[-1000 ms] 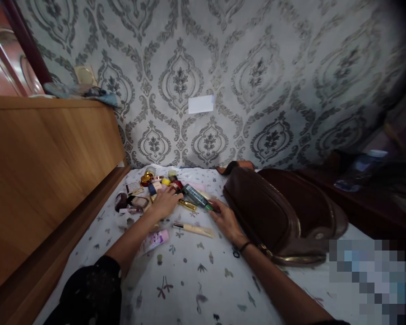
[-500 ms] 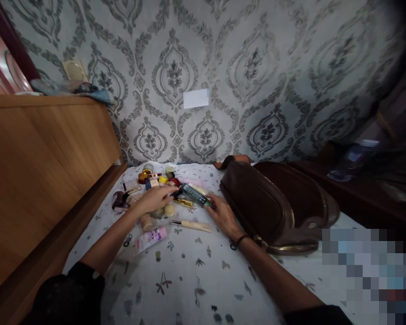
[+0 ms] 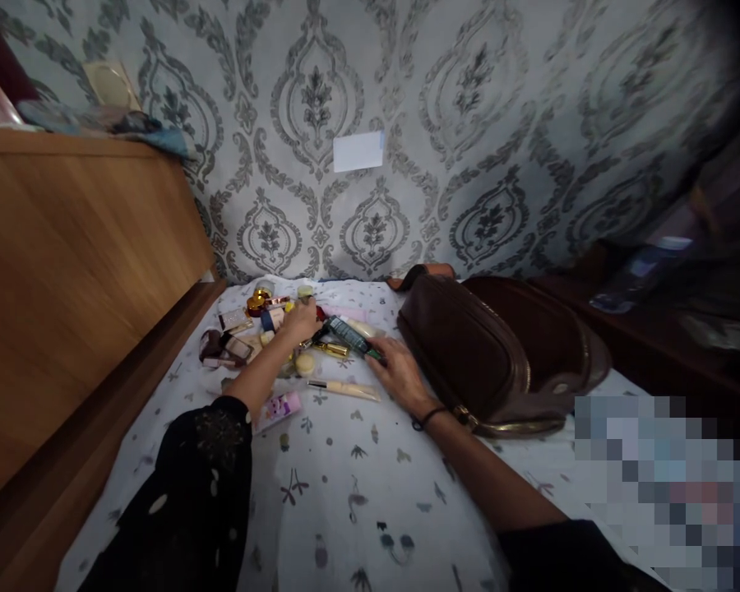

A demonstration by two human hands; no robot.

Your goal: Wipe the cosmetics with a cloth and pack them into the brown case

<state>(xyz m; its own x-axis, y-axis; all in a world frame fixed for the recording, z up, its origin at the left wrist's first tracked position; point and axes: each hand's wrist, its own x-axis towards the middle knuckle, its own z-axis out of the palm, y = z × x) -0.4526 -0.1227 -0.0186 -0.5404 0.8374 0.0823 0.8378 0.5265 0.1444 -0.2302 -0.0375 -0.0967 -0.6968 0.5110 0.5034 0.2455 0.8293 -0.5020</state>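
A pile of cosmetics lies on the patterned white sheet (image 3: 358,477). My left hand (image 3: 303,321) reaches into it beside a red item (image 3: 321,314), its fingers bent down; what they touch is hidden. My right hand (image 3: 398,370) has its fingers at the green end of a dark tube (image 3: 348,335); whether it grips the tube is unclear. Near the hands lie a gold tube (image 3: 333,349), a round cream-coloured jar (image 3: 304,364), a long beige tube (image 3: 345,389) and a pink tube (image 3: 279,409).
A brown leather bag (image 3: 462,353) stands right of my right hand. Behind it on the right is a clear bottle (image 3: 641,275). A wooden cabinet (image 3: 86,247) rises at the left, and a patterned wall (image 3: 407,99) closes off the back.
My left hand has moved slightly forward over the pile, its fingers now bent instead of stretched out. My right hand stays by the dark tube. The view has tilted down a little.
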